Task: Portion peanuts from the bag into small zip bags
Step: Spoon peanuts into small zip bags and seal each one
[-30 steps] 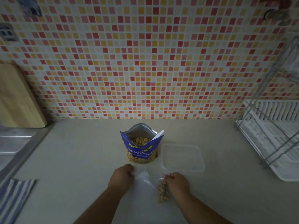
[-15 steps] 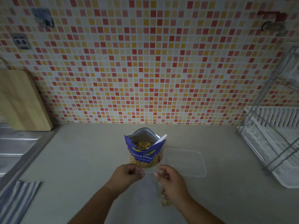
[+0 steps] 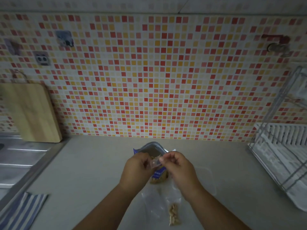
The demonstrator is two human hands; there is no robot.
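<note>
A blue peanut bag (image 3: pixel 158 175) stands open on the counter, mostly hidden behind my hands. My left hand (image 3: pixel 136 171) and my right hand (image 3: pixel 178 168) are raised in front of it, both pinching the top edge of a small clear zip bag (image 3: pixel 155 163). That bag hangs down between my forearms, with a few peanuts (image 3: pixel 174 214) sitting in its lower right corner. The rest of the clear plastic is hard to make out.
A clear plastic container (image 3: pixel 207 181) lies on the counter behind my right hand. A white dish rack (image 3: pixel 282 160) stands at the right. At the left are a steel sink (image 3: pixel 20 161), a wooden cutting board (image 3: pixel 31 112) and a striped towel (image 3: pixel 21 211).
Both hands have lifted the zip bag off the counter and come together at its top edge. The camera has tilted upward, showing more wall.
</note>
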